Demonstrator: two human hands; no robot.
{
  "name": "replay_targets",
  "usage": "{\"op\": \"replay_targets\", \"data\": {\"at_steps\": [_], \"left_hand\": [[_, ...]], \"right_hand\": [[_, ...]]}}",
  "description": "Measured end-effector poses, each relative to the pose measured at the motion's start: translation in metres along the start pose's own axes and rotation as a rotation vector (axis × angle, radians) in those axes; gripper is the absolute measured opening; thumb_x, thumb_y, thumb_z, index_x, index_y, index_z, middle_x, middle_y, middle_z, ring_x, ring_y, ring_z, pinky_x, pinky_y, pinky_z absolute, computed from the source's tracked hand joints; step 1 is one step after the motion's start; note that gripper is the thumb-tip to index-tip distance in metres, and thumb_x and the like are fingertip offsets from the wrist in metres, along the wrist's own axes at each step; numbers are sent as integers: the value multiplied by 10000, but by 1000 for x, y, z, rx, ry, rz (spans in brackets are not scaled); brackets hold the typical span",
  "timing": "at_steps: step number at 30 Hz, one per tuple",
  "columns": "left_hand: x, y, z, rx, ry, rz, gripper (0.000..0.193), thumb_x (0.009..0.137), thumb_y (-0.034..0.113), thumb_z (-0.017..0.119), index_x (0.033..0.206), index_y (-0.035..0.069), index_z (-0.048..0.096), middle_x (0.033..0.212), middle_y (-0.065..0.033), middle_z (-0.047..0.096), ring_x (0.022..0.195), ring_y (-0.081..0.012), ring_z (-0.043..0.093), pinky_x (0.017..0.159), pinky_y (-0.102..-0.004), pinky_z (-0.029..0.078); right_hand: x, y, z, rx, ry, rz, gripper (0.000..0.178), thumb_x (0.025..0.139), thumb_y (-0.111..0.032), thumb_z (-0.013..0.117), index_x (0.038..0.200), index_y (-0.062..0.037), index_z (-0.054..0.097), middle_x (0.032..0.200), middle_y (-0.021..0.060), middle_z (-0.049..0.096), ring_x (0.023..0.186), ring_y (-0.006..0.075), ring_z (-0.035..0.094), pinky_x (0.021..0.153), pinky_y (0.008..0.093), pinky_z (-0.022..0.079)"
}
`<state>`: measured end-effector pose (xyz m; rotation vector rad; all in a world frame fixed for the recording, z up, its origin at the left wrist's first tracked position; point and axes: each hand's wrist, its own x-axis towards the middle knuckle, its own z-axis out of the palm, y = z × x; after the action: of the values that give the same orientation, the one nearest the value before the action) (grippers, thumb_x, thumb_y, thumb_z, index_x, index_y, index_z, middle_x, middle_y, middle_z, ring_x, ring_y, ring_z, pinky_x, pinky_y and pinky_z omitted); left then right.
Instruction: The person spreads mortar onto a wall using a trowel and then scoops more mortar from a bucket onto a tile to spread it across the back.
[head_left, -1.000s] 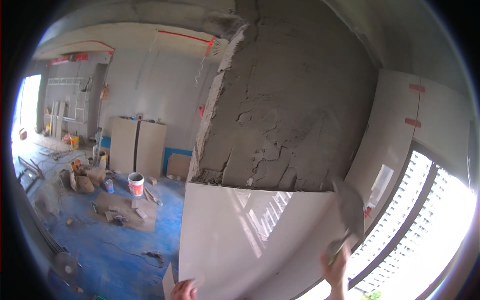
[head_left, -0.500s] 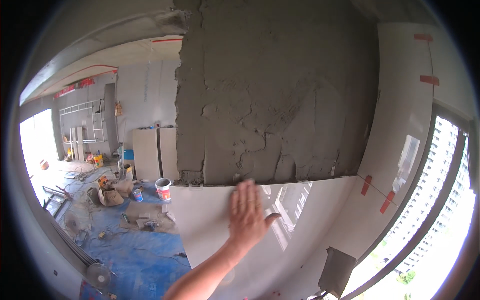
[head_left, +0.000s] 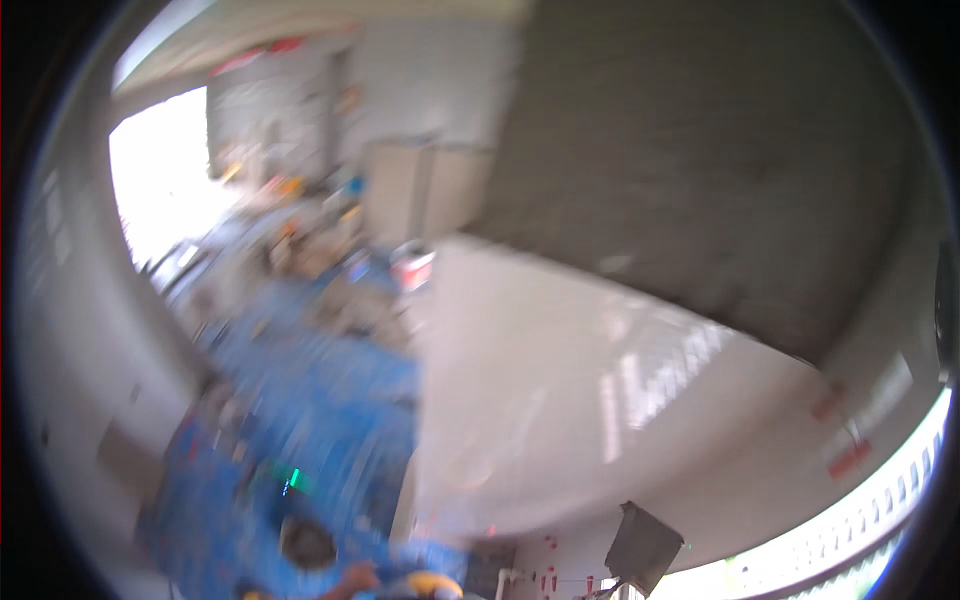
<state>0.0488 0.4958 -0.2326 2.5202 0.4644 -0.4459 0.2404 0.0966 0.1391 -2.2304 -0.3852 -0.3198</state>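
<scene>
Now L hand is blurry, can't tell its grip, yellow obj. just R, trowel farther R.

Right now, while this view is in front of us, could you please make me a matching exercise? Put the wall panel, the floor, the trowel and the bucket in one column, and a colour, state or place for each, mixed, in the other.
Column one
1. wall panel
2. floor
3. trowel
4. bucket

Column two
A. grey, near the lower edge
B. red and whitish
C. glossy, with bright reflections
D. mostly blue

Right pairs
1-C; 2-D; 3-A; 4-B
</scene>
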Motion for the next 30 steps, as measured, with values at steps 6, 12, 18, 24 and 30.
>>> {"op": "replay_targets", "data": {"at_steps": [6,12,18,24,30], "left_hand": [[-310,-140,12,-270,205,-1278,199,783,228,630,813,39,687,835,-182,691,787,-322,680,657,-426,545],[-390,-26,114,-1105,845,-1402,199,662,43,789,824,32,674,638,-71,640,531,-183,602,481,-330,500],[-288,185,160,-1730,779,-1796,57,785,-16,590,775,26,628,686,-111,605,481,-176,592,358,-315,423],[-345,209,293,-1011,188,-1835,514,668,333,763,1057,12,666,1043,-213,669,917,-300,670,767,-399,520],[-374,18,306,-914,70,-1457,512,706,612,704,656,102,721,554,-6,663,502,-149,628,530,-340,504]], "right_hand": [[57,-13,50,269,-612,-212,200,875,-183,691,837,-20,582,659,-7,534,544,73,459,493,220,360],[64,-23,154,-169,-1326,-391,179,846,-103,637,1002,-18,655,723,82,637,558,161,563,529,320,461],[37,-92,226,-76,-1537,-48,253,798,-212,707,791,30,633,599,52,604,505,127,567,509,249,460],[-24,-141,300,-16,-1821,-4,333,818,-291,704,899,26,641,709,59,641,645,103,598,590,269,470],[-95,-108,446,211,-1945,577,302,818,-224,708,994,-2,605,782,60,603,662,140,585,589,270,468]]}}
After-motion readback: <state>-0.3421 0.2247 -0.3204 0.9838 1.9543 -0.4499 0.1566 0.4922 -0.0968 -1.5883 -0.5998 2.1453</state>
